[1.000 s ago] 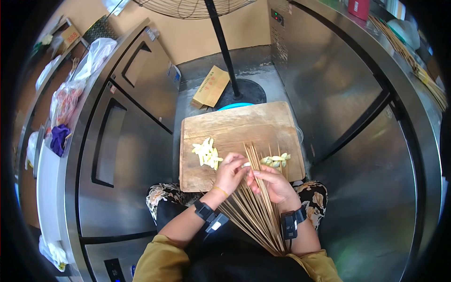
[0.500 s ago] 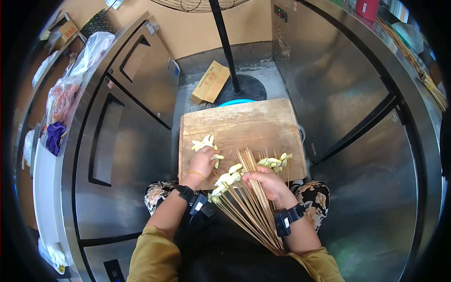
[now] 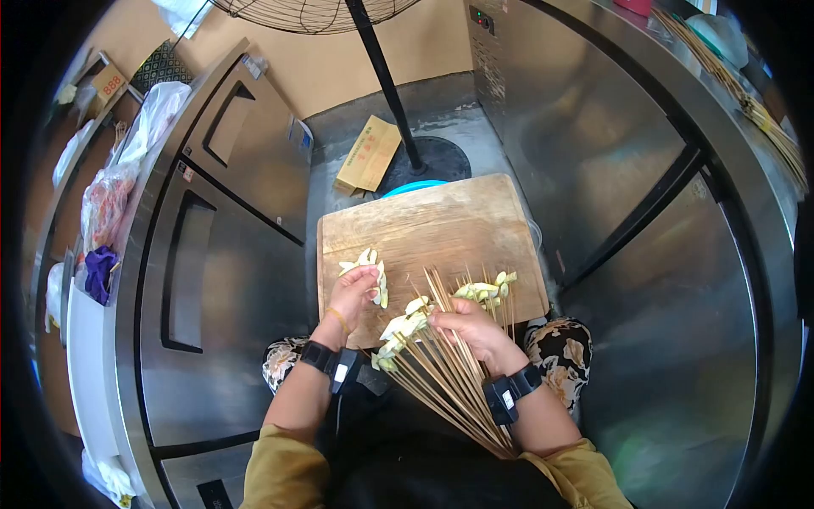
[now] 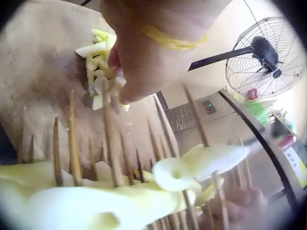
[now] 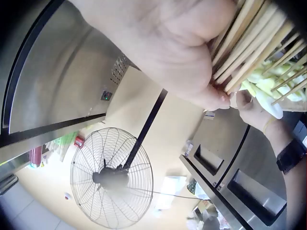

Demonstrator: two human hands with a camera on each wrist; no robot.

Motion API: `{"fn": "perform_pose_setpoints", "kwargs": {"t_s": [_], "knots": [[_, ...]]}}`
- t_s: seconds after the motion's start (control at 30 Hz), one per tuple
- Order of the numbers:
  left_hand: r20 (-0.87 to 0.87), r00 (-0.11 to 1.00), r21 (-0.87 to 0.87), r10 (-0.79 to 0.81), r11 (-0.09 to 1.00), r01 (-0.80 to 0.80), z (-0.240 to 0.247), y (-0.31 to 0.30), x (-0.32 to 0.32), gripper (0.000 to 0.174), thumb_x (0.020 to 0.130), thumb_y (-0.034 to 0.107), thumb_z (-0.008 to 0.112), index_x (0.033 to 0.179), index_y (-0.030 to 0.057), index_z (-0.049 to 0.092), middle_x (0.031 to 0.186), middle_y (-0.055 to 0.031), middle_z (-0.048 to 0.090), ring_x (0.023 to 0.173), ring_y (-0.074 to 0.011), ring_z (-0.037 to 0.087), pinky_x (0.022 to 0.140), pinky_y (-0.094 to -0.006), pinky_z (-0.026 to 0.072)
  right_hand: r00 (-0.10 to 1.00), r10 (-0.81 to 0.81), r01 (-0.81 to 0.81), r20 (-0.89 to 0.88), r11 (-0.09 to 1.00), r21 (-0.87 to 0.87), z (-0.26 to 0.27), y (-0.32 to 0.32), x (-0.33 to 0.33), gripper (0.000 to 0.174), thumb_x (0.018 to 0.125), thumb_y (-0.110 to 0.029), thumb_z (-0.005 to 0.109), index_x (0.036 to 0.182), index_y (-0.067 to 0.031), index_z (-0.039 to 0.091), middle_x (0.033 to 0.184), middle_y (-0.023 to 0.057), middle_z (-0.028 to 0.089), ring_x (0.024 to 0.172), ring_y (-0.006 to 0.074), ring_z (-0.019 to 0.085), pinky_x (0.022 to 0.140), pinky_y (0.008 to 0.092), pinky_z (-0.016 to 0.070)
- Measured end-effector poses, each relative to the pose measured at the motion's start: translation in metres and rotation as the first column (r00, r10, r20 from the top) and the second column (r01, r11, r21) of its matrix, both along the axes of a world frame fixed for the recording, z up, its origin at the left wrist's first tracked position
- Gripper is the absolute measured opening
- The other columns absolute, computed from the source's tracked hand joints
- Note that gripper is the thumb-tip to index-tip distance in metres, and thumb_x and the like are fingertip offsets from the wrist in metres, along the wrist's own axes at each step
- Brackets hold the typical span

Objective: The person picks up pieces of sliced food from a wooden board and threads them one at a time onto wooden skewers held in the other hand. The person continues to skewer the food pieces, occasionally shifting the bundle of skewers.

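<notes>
My right hand (image 3: pixel 475 329) grips a bundle of bamboo skewers (image 3: pixel 454 365) that fans down toward my lap, sharp ends up. Pale yellow-green vegetable pieces (image 3: pixel 404 327) are threaded near the tips of several skewers left of that hand. In the left wrist view, threaded pieces (image 4: pixel 192 167) look smooth, with a round hollow end. Over the left of the wooden cutting board (image 3: pixel 424 225), my left hand (image 3: pixel 349 299) pinches a pale piece (image 4: pixel 115 86) at the loose pile (image 4: pixel 98 50), partly hiding it.
More threaded pieces (image 3: pixel 487 293) lie at the board's right side. Steel cabinets (image 3: pixel 229 288) stand close on both sides. Beyond the board are a cardboard box (image 3: pixel 369 155) and a black fan stand (image 3: pixel 422 165). Skewer bundles (image 3: pixel 721 76) lie on the right counter.
My left hand moved from the skewers in my right hand to the loose pile and now pinches a piece there. The right hand keeps its grip on the skewers.
</notes>
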State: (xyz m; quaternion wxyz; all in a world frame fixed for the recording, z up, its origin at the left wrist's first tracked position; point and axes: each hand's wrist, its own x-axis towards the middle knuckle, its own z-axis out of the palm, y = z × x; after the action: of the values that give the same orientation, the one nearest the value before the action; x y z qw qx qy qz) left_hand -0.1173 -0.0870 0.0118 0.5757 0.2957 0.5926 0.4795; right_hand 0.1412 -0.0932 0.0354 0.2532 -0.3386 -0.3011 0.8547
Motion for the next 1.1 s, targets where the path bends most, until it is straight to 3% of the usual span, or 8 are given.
{"fn": "perform_pose_setpoints", "kwargs": {"t_s": [0.1, 0.4, 0.6, 0.9, 1.1], "knots": [[0.241, 0.970, 0.020, -0.001, 1.000, -0.004, 0.038, -0.011, 0.024, 0.017, 0.089, 0.013, 0.057, 0.102, 0.0042, 0.061, 0.097, -0.0048, 0.063, 0.081, -0.0091, 0.058, 0.069, -0.0214, 0.0485, 1.000, 0.012, -0.012, 0.012, 1.000, 0.027, -0.001, 0.000, -0.002, 0.011, 0.079, -0.010, 0.067, 0.082, -0.0063, 0.057, 0.065, -0.0006, 0.057, 0.049, 0.0034, 0.048, 0.041, 0.0159, 0.0348], [0.180, 0.983, 0.064, -0.045, 0.997, 0.034, 0.048, -0.016, 0.052, 0.027, 0.088, 0.007, 0.056, 0.114, 0.0002, 0.056, 0.101, -0.0099, 0.062, 0.086, -0.0120, 0.059, 0.076, -0.0209, 0.0496, 0.999, 0.019, -0.017, -0.035, 0.997, 0.074, 0.006, -0.002, 0.000, 0.014, 0.076, -0.011, 0.070, 0.079, -0.0042, 0.058, 0.063, 0.0021, 0.058, 0.048, 0.0064, 0.048, 0.041, 0.0184, 0.0349], [0.115, 0.991, 0.123, -0.065, 0.991, 0.051, 0.047, -0.018, 0.052, 0.025, 0.087, 0.006, 0.057, 0.112, 0.0000, 0.057, 0.101, -0.0104, 0.062, 0.086, -0.0120, 0.059, 0.075, -0.0218, 0.0491, 0.999, 0.021, -0.018, -0.036, 0.996, 0.087, 0.003, -0.002, -0.001, 0.014, 0.076, -0.011, 0.070, 0.079, -0.0043, 0.058, 0.062, 0.0024, 0.057, 0.046, 0.0065, 0.047, 0.040, 0.0184, 0.0341], [-0.207, 0.968, 0.205, -0.141, 0.961, 0.184, 0.054, -0.024, 0.061, 0.021, 0.084, 0.004, 0.060, 0.105, 0.0026, 0.063, 0.093, -0.0044, 0.065, 0.078, -0.0081, 0.056, 0.072, -0.0212, 0.0465, 0.999, 0.017, -0.013, -0.032, 0.992, 0.123, 0.001, -0.004, -0.001, 0.011, 0.080, -0.011, 0.067, 0.082, -0.0054, 0.058, 0.061, -0.0001, 0.057, 0.045, 0.0041, 0.045, 0.042, 0.0161, 0.0337], [-0.492, 0.868, 0.350, -0.060, 0.900, 0.261, 0.049, -0.033, 0.070, 0.019, 0.084, 0.003, 0.060, 0.102, 0.0025, 0.065, 0.088, -0.0039, 0.065, 0.078, -0.0081, 0.058, 0.069, -0.0211, 0.0484, 0.999, -0.002, 0.007, -0.037, 0.988, 0.155, -0.005, -0.005, -0.003, 0.009, 0.080, -0.009, 0.065, 0.082, -0.0049, 0.058, 0.062, 0.0003, 0.057, 0.046, 0.0036, 0.045, 0.043, 0.0160, 0.0338]]}}
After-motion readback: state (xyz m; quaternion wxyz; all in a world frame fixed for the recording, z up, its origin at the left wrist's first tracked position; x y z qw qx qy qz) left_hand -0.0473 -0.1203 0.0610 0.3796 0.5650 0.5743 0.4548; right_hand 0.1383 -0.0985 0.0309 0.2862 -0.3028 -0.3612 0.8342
